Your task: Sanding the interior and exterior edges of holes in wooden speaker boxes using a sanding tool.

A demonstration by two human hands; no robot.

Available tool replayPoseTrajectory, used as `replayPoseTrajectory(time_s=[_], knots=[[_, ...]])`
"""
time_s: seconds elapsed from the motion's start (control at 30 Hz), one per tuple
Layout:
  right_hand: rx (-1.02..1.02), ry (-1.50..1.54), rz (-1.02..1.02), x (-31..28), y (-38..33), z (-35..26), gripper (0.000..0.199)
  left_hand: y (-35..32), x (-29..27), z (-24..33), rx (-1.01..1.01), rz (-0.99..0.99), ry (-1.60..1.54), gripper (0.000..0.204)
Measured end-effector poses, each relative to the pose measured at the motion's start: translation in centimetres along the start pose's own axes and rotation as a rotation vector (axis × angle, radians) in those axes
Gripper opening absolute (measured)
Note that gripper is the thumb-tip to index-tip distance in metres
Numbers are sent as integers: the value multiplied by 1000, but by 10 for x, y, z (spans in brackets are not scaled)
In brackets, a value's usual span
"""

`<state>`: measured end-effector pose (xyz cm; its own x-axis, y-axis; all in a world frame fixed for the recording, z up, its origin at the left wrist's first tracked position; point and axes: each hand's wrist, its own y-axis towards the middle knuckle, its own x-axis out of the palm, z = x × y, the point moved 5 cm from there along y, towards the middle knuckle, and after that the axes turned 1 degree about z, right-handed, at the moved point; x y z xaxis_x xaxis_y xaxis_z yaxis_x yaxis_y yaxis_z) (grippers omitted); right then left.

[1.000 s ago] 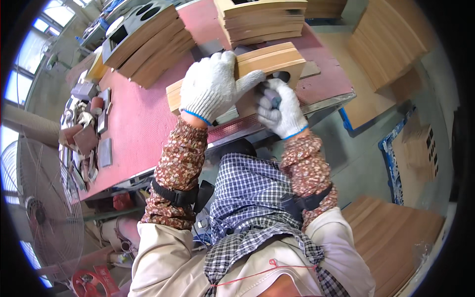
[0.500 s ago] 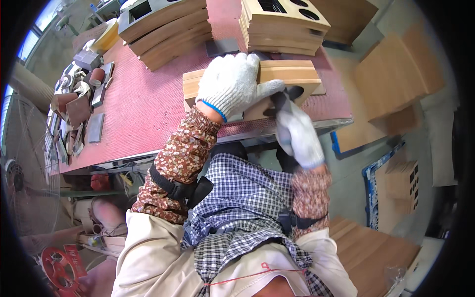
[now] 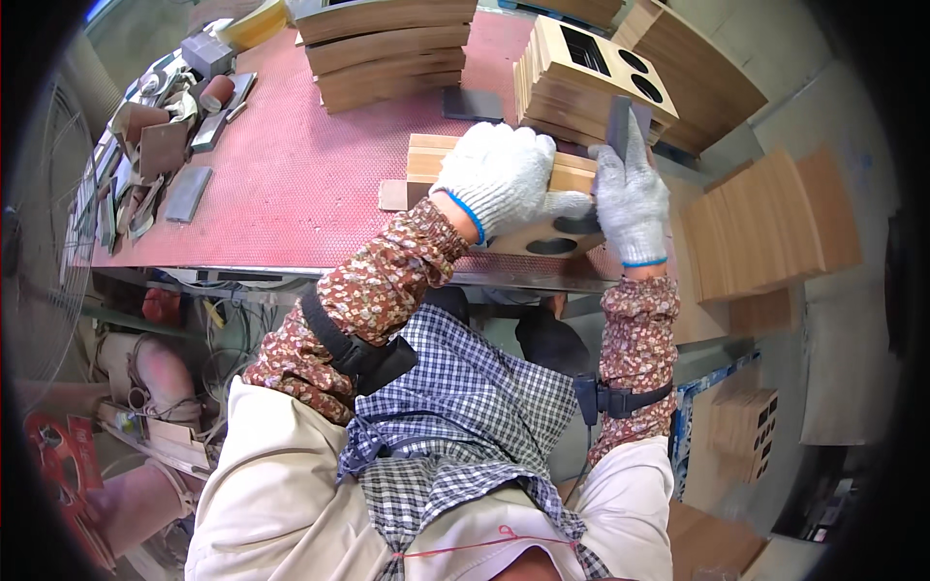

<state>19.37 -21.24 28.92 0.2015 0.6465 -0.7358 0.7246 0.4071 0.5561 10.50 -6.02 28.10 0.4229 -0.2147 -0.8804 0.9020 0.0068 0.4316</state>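
A stack of light wooden panels (image 3: 426, 153) with round holes in its front face stands on edge at the table's near edge. My left hand (image 3: 499, 176), in a white knitted glove, is closed over its top, the thumb reaching down the front by the holes. At the right end is my gloved right hand (image 3: 633, 205), its fingers closed on a flat grey sanding block (image 3: 617, 128) that points up. Whether the block touches the wood I cannot tell.
A red textured mat covers the table (image 3: 262, 174). Behind stand a tall panel stack (image 3: 387, 58) and another with cutouts (image 3: 552, 92). A dark flat block (image 3: 472, 104) lies between them. Sandpaper and tools (image 3: 160, 145) crowd the left; more panels (image 3: 775, 228) stand on the right.
My right hand has swung up from the front face to the right end, bringing the sanding block upright. My left hand stays on the panels. The whole view has shifted.
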Motion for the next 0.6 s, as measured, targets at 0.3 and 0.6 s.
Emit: replayPoseTrajectory(time_s=[0.3,0.6], knots=[[4,-137,20,10,5,4,56,-65,-67,-25,14,508,-41,100],[-30,-79,67,5,5,2,52,-150,76,-99,-500,180,-993,73]])
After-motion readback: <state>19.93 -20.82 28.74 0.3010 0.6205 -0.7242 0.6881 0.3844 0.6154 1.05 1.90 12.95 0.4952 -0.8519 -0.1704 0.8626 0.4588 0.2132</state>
